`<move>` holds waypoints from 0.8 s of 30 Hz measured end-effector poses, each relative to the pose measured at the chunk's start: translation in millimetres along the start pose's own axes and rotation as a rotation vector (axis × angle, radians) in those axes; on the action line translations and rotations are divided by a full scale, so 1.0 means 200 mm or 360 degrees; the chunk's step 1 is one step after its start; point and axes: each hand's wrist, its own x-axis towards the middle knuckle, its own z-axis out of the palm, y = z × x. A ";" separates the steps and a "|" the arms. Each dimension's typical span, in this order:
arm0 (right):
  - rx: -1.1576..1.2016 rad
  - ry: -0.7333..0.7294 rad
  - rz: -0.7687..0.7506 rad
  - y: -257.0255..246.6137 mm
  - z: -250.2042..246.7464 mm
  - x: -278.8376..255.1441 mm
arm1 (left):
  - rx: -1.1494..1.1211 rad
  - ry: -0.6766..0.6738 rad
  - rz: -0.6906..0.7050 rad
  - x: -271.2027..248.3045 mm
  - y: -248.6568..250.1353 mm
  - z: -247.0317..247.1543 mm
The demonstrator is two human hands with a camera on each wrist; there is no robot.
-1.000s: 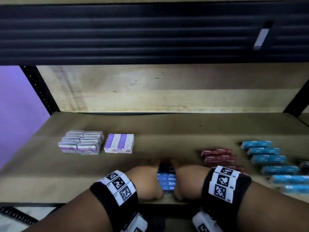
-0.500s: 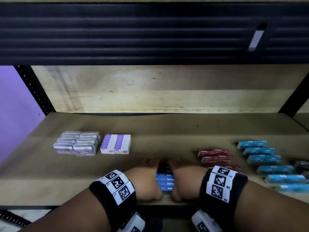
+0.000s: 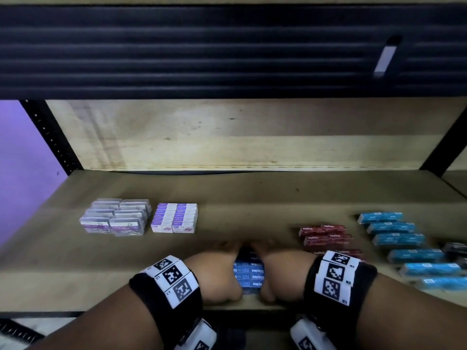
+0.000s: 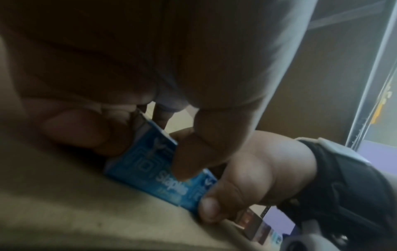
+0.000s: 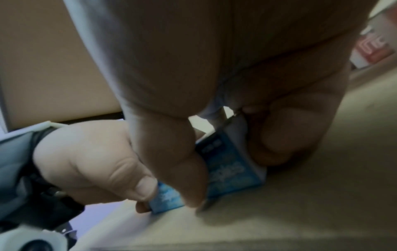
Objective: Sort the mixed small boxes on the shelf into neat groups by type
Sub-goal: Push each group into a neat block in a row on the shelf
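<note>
Blue staple boxes (image 3: 249,274) sit bunched at front edge of wooden shelf (image 3: 252,195), squeezed betw. both hands, left hand (image 3: 217,276) & right hand (image 3: 280,274) each w/ grip curled round the bunch's sides, thumbs on near end, red boxes (image 3: 326,236) just to the right.

A block of dark blue staple boxes (image 3: 249,274), white "Staples" print facing up, lies flat at the front edge of the wooden shelf (image 3: 252,198), pressed between two hands. To the left, well apart, sit two tidy groups side by side: clear-cased grey boxes (image 3: 116,217) and white-and-purple boxes (image 3: 174,218). To the right lie red staple boxes (image 3: 324,236) in a loose cluster, and beyond them light blue boxes (image 3: 401,245) lie spaced apart in a slanting row. Dark boxes (image 3: 456,248) show at the far right edge.
</note>
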 end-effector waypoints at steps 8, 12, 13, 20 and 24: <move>-0.0105 0.0056 0.0042 0.02 0.00 -0.01 | 0.0028 -0.0031 -0.0043 0.00 -0.04 -0.01; -0.0202 0.0113 0.0021 0.00 -0.02 -0.02 | 0.0291 0.0109 0.0043 0.01 -0.04 -0.05; -0.0244 0.0127 0.0033 0.00 -0.03 -0.01 | 0.0354 0.0142 0.0035 0.01 -0.03 -0.05; -0.0404 0.0079 0.0114 -0.09 -0.05 0.07 | 0.0556 0.0095 -0.0046 0.08 -0.04 -0.08; -0.0313 -0.0034 -0.0021 -0.11 -0.10 0.27 | 0.0901 -0.0053 -0.0340 0.22 -0.09 -0.14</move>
